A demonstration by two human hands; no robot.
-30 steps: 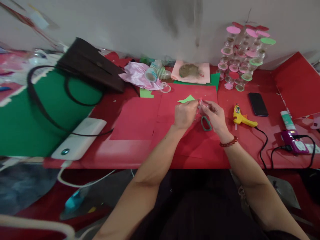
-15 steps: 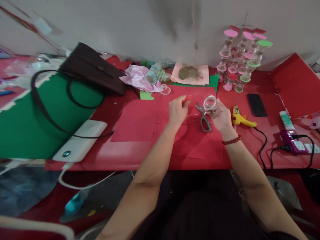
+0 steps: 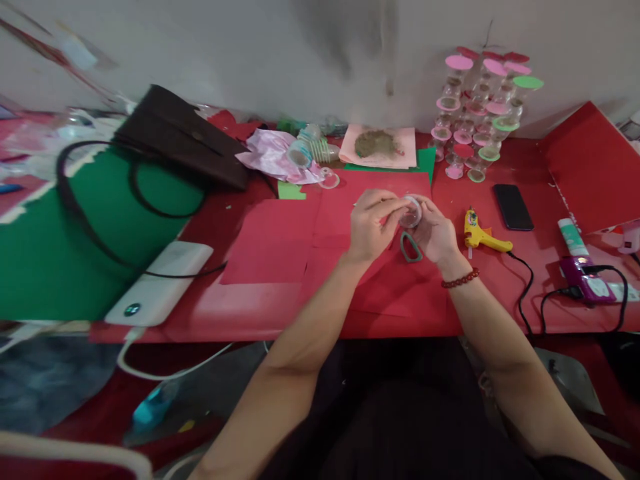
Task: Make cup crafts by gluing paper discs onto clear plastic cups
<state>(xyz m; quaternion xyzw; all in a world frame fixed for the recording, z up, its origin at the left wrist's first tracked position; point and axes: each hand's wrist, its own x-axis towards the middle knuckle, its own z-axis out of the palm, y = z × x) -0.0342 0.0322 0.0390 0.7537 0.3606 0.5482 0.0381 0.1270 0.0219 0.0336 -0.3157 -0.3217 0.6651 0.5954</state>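
Observation:
Over the red paper sheets [image 3: 380, 280], my right hand [image 3: 436, 230] holds a small clear plastic cup [image 3: 412, 217] with a pale rim. My left hand [image 3: 373, 223] is closed, its thumb and fingertips pinched at the rim on the cup's left side. Whether a small scrap is also between those fingers is hidden. Just below the cup lie scissors, with only the green handle [image 3: 411, 259] showing. To the right of my right hand rests a yellow glue gun [image 3: 483, 239] with a black cord.
Stacked clear cups with pink, red and green discs [image 3: 470, 127] stand back right. A phone [image 3: 513, 207], glue stick [image 3: 573, 237] and purple power socket [image 3: 586, 280] are on the right. Leftward lie a dark bag [image 3: 183, 137], white power bank [image 3: 160, 283] and pink cloth [image 3: 273, 155].
My left hand has moved right, from above the red paper to the cup's rim. The cup has shifted slightly left and down in my right hand. The scissors' blades are now covered.

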